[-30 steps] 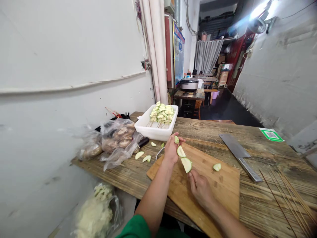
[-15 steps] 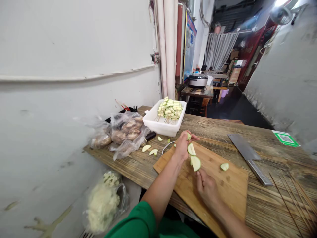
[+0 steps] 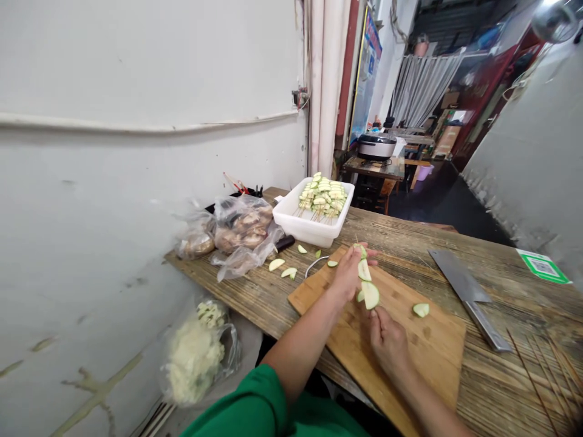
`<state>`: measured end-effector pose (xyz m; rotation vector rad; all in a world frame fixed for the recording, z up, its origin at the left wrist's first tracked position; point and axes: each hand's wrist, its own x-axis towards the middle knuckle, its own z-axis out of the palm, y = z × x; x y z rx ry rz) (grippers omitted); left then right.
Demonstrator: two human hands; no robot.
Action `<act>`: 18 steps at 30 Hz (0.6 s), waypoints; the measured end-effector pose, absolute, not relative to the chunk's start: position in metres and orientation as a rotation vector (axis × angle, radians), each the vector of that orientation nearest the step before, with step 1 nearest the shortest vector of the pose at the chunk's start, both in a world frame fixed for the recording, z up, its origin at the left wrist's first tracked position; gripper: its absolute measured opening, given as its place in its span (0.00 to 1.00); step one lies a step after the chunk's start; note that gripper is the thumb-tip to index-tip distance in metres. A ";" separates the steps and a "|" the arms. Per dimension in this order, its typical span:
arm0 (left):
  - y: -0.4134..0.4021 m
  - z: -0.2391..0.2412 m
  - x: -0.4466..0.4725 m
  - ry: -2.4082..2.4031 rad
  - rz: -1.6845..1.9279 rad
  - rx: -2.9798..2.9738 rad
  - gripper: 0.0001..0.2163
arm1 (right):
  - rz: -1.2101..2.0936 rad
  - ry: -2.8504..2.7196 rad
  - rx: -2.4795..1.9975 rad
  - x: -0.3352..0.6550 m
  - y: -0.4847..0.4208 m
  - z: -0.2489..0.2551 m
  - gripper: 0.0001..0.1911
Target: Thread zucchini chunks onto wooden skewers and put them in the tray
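Note:
My left hand (image 3: 350, 270) is closed around the upper slices on a thin skewer, with some fingers stretched out beyond. Threaded below it are half-moon zucchini slices (image 3: 371, 295), pale with green skin. My right hand (image 3: 389, 340) pinches the skewer's lower end, just under the lowest slice; most of the stick is hidden. Both hands are above a wooden cutting board (image 3: 423, 346). On the board to the right lies a loose zucchini piece (image 3: 421, 310). More loose slices (image 3: 276, 264) are scattered on the table left of the board.
Behind stands a white tub (image 3: 310, 230) of skewered slices. A cleaver (image 3: 460, 279) and bare skewers (image 3: 542, 376) lie to the right. Plastic bags of brownish food (image 3: 246, 227) rest at the left table edge. Bagged cauliflower (image 3: 194, 358) sits lower, by the wall.
My view has turned slightly left, so everything appears further right. A thin tip now shows above the slices at my left hand. Both hands keep their hold.

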<state>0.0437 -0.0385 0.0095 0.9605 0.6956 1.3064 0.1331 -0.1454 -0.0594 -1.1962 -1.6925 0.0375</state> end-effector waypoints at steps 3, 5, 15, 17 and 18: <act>-0.034 0.005 0.005 1.002 1.380 1.267 0.12 | 0.051 -1.691 -1.209 0.136 -0.144 -0.059 0.14; -0.027 0.004 -0.034 1.301 1.352 1.594 0.09 | 0.051 -1.681 -1.225 0.137 -0.144 -0.060 0.14; 0.025 0.001 -0.129 2.007 0.639 2.072 0.13 | 0.177 -1.653 -1.289 0.137 -0.141 -0.060 0.16; 0.035 -0.006 -0.120 2.112 0.616 2.017 0.14 | 0.192 -1.649 -1.291 0.137 -0.140 -0.059 0.16; 0.039 -0.010 -0.116 2.158 0.612 1.982 0.14 | 0.201 -1.650 -1.292 0.137 -0.141 -0.059 0.16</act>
